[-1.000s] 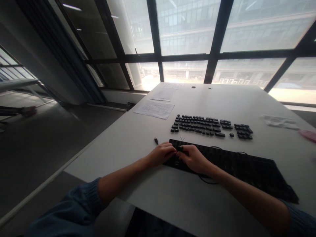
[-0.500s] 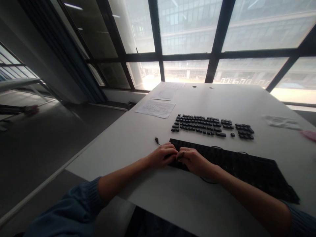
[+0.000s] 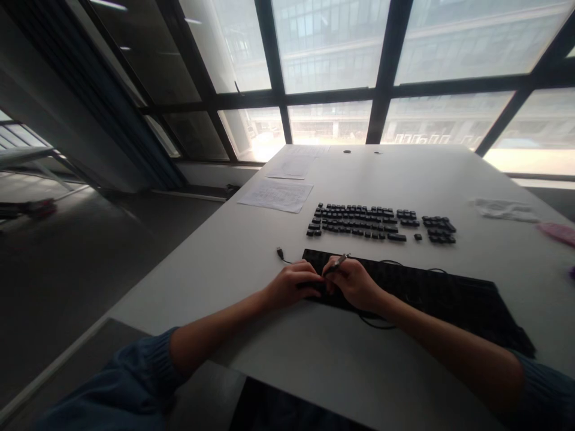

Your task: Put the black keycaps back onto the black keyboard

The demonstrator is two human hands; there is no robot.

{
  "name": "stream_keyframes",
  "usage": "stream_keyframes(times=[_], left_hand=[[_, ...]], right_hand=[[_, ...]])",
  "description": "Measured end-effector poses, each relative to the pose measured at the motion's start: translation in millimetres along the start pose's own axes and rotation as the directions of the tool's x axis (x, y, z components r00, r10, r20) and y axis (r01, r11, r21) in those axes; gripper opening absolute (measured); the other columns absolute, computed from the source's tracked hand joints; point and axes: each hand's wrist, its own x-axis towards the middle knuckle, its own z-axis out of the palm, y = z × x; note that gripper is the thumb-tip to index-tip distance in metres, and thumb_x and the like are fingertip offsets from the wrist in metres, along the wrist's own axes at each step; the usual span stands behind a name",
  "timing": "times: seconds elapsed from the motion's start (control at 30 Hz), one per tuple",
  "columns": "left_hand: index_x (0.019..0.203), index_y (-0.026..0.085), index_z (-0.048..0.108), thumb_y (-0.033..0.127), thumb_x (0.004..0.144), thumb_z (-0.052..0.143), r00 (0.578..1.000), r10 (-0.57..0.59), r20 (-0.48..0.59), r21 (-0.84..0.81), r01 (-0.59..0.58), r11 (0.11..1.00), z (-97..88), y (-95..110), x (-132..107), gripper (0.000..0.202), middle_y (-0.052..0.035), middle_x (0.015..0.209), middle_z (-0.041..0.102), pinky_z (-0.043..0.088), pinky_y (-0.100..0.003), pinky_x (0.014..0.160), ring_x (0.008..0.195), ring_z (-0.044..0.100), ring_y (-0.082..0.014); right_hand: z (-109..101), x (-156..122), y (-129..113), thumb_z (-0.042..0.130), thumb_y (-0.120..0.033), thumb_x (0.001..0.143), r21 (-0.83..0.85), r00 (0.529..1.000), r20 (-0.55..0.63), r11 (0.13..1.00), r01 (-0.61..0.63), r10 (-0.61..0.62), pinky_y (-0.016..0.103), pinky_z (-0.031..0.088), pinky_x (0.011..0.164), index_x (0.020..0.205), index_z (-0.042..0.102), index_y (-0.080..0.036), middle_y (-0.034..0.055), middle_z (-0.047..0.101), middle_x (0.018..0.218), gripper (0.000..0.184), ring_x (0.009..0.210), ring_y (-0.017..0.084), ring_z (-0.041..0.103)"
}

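Observation:
A black keyboard lies at an angle on the white table, its key details too dark to make out. My left hand rests at its left end, fingers curled and thumb drawn in; whatever lies between them is hidden. Close beside it, my right hand is closed around a slim, pen-like tool with a shiny upper end, held slanting over the keyboard's left part. The tool's lower end is covered by the fingers. Behind the keyboard, loose black keycaps are laid out in rows.
A USB plug on a thin cable lies left of the keyboard. Printed papers are at the table's left edge. A crumpled white cloth and a pink item lie at the right. Large windows stand behind the table.
My right hand has turned, so the tool's shiny end now points up and right. My left hand stays at the keyboard's left end. The whole view has shifted slightly.

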Motion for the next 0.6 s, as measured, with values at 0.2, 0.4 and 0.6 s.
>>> stream_keyframes(times=[0.2,0.4,0.6], left_hand=[[0.099,0.016,0.074,0.032,0.086,0.074,0.996,-0.064,-0.06,0.005,0.065,0.998,-3.4,7.9,3.7,0.021,-0.0102,0.091,0.071,0.054,-0.03,0.075,0.082,0.066,-0.0186],[0.095,0.017,0.074,0.031,0.082,0.078,0.987,-0.091,-0.134,0.041,0.097,0.994,-4.5,12.5,8.2,0.02,-0.0086,0.088,0.072,0.053,-0.032,0.076,0.081,0.066,-0.019],[0.088,0.016,0.071,0.034,0.077,0.082,0.981,-0.155,-0.114,0.075,0.164,0.984,-4.3,11.8,9.2,0.023,-0.0064,0.084,0.07,0.051,-0.031,0.075,0.08,0.064,-0.0191]], right_hand=[[0.5,0.5,1.7,0.056,-0.021,0.093,-0.037,0.996,0.039,0.996,0.081,-0.08,0.025,0.052,0.058,0.087,0.069,-0.015,0.0022,0.057,0.083,0.015,0.062,0.011,0.06],[0.0,0.3,-1.9,0.056,-0.014,0.093,-0.214,0.98,-0.045,0.96,0.178,-0.192,0.025,0.049,0.065,0.09,0.071,-0.017,0.0004,0.057,0.078,0.016,0.066,0.012,0.059],[1.2,-1.2,-2.6,0.058,-0.011,0.091,-0.294,0.971,-0.081,0.936,0.194,-0.227,0.025,0.048,0.067,0.088,0.071,-0.017,0.0001,0.06,0.075,0.016,0.068,0.013,0.06]])
